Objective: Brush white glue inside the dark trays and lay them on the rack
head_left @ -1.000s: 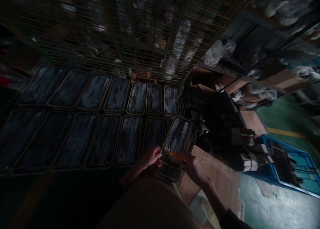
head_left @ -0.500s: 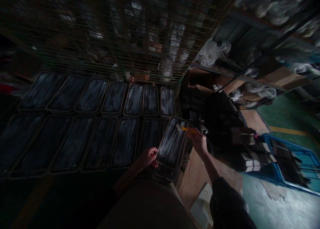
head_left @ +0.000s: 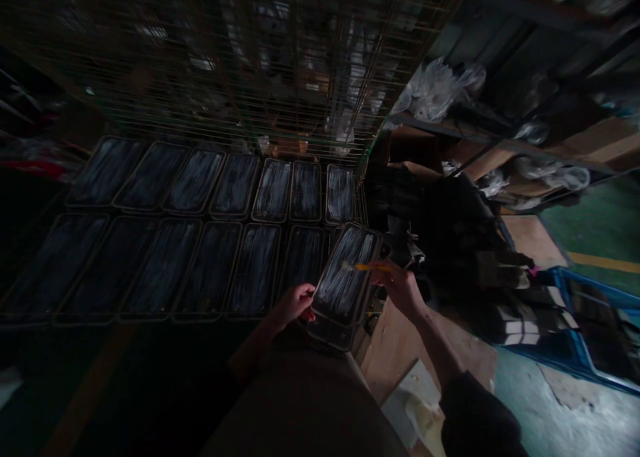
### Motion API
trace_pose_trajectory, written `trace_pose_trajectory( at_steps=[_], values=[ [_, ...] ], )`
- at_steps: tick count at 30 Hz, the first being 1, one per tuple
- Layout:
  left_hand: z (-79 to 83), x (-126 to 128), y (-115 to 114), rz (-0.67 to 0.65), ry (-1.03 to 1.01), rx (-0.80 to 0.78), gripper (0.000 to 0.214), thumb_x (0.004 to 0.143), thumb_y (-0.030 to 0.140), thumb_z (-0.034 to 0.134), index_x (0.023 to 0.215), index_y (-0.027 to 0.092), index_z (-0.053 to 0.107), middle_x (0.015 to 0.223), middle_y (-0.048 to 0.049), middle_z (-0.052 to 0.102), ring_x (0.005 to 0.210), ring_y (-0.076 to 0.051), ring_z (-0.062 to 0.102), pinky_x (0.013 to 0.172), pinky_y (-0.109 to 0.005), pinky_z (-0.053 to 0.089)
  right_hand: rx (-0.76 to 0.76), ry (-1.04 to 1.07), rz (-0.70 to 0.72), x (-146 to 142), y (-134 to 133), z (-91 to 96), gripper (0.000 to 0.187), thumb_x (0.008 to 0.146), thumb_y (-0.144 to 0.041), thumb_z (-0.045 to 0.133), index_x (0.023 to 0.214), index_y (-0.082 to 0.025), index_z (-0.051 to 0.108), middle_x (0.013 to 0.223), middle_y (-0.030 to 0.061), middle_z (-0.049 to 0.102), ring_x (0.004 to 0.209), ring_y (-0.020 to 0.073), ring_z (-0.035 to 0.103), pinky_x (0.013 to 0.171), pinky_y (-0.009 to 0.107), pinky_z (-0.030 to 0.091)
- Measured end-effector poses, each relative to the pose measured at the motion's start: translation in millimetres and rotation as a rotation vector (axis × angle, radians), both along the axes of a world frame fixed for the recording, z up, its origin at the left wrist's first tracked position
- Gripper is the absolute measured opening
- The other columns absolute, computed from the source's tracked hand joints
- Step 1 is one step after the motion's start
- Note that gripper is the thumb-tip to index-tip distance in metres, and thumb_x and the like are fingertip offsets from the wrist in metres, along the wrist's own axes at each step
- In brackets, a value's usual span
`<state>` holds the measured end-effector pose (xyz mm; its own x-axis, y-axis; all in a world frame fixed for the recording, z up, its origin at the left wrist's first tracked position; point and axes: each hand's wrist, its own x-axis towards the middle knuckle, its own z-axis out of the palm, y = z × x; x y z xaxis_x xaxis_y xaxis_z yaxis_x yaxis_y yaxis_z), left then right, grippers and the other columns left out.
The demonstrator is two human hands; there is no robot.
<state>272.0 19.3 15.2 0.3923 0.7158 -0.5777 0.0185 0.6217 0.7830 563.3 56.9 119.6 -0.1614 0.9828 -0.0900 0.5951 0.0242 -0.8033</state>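
Note:
My left hand grips the lower left edge of a dark rectangular panel streaked with white. That panel rests tilted on a small stack of similar panels near my lap. My right hand pinches a small brush with a yellow handle. Its bristle tip touches the panel's upper middle. Two rows of several matching white-streaked panels lie flat to the left and beyond.
A wire mesh rack rises behind the panels. Cardboard lies under my right arm. Dark parts are heaped at right, beside a blue crate on the green floor. Shelves with plastic bags stand upper right.
My right hand ran the brush from the panel's lower end up to its top, then came partway back down. The view shifted slightly left.

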Motion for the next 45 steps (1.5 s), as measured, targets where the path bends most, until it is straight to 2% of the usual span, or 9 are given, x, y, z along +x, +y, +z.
trace_pose_trajectory(
  at_steps=[3, 6, 9, 13, 19, 26, 33, 38, 45],
  values=[
    [2.4, 0.0, -1.3, 0.021, 0.02, -0.023, 0.037, 0.073, 0.03, 0.071, 0.105, 0.014, 0.059, 0.07, 0.0009, 0.067, 0.052, -0.016, 0.07, 0.049, -0.022, 0.053, 0.204, -0.113, -0.149, 8.7, 19.3, -5.1, 0.032, 0.099, -0.039, 0.049, 0.114, -0.022, 0.071, 0.097, 0.0069, 0.075, 0.083, 0.0221, 0.072, 0.073, 0.031, 0.057],
    [7.4, -0.8, -3.9, 0.039, 0.028, -0.055, 0.045, 0.071, 0.028, 0.072, 0.111, 0.012, 0.058, 0.069, 0.0007, 0.068, 0.054, -0.016, 0.071, 0.053, -0.024, 0.055, 0.296, -0.289, -0.169, 6.9, 20.4, -16.1, 0.032, 0.1, -0.036, 0.046, 0.111, -0.02, 0.071, 0.107, 0.01, 0.074, 0.092, 0.0239, 0.072, 0.075, 0.031, 0.055],
    [15.6, -0.7, -7.0, 0.031, 0.007, -0.055, 0.044, 0.073, 0.029, 0.073, 0.112, 0.011, 0.06, 0.075, -0.0017, 0.07, 0.059, -0.016, 0.072, 0.058, -0.025, 0.056, 0.229, -0.336, -0.051, -8.6, -16.9, -22.1, 0.032, 0.103, -0.036, 0.043, 0.113, -0.021, 0.07, 0.104, 0.009, 0.074, 0.085, 0.0208, 0.072, 0.068, 0.026, 0.052],
    [23.4, 1.8, -8.7, 0.049, 0.041, -0.047, 0.036, 0.074, 0.026, 0.071, 0.107, 0.012, 0.064, 0.074, -0.001, 0.07, 0.057, -0.014, 0.07, 0.057, -0.023, 0.055, 0.109, -0.156, 0.09, -40.3, -88.0, -16.7, 0.027, 0.104, -0.033, 0.044, 0.116, -0.025, 0.068, 0.102, 0.0065, 0.074, 0.083, 0.0196, 0.072, 0.069, 0.027, 0.053],
    [19.3, 4.0, -8.9, 0.05, 0.023, -0.062, 0.042, 0.074, 0.027, 0.073, 0.111, 0.011, 0.062, 0.075, -0.0027, 0.072, 0.055, -0.016, 0.07, 0.053, -0.024, 0.054, -0.013, 0.071, 0.002, -56.8, -135.4, -8.8, 0.025, 0.104, -0.035, 0.047, 0.114, -0.025, 0.068, 0.097, 0.0059, 0.075, 0.084, 0.0199, 0.073, 0.072, 0.028, 0.056],
    [14.4, 9.1, -14.6, 0.071, 0.121, -0.002, 0.044, 0.076, 0.025, 0.068, 0.116, 0.011, 0.059, 0.065, -0.0001, 0.07, 0.052, -0.016, 0.069, 0.051, -0.023, 0.052, 0.023, 0.03, -0.263, -2.9, -120.7, -20.1, 0.033, 0.103, -0.045, 0.046, 0.109, -0.022, 0.069, 0.074, 0.0034, 0.072, 0.067, 0.0214, 0.072, 0.061, 0.029, 0.056],
    [22.3, 10.9, -16.7, 0.111, 0.081, -0.049, 0.055, 0.071, 0.031, 0.078, 0.117, 0.01, 0.057, 0.071, -0.0005, 0.07, 0.057, -0.017, 0.071, 0.053, -0.024, 0.053, 0.232, 0.001, -0.359, -1.4, -87.2, -7.1, 0.031, 0.102, -0.044, 0.049, 0.112, -0.023, 0.07, 0.094, 0.0076, 0.076, 0.085, 0.024, 0.074, 0.071, 0.031, 0.057],
    [48.0, 15.5, -17.1, 0.195, -0.101, -0.183, 0.044, 0.061, 0.028, 0.085, 0.097, 0.012, 0.066, 0.071, -0.0018, 0.07, 0.055, -0.014, 0.068, 0.055, -0.023, 0.052, 0.347, -0.007, -0.406, -7.3, -86.9, -24.7, 0.036, 0.103, -0.041, 0.046, 0.126, -0.022, 0.067, 0.111, 0.0102, 0.074, 0.097, 0.0238, 0.073, 0.08, 0.032, 0.058],
    [91.3, 28.5, 0.0, 0.361, -0.453, -0.122, 0.032, 0.061, 0.018, 0.082, 0.09, 0.015, 0.07, 0.081, -0.0032, 0.074, 0.067, -0.015, 0.07, 0.064, -0.026, 0.056, 0.312, -0.145, -0.561, -12.8, -101.1, -76.9, 0.044, 0.098, -0.035, 0.037, 0.13, -0.019, 0.064, 0.099, 0.0095, 0.077, 0.08, 0.0244, 0.074, 0.061, 0.029, 0.054]
  ],
)
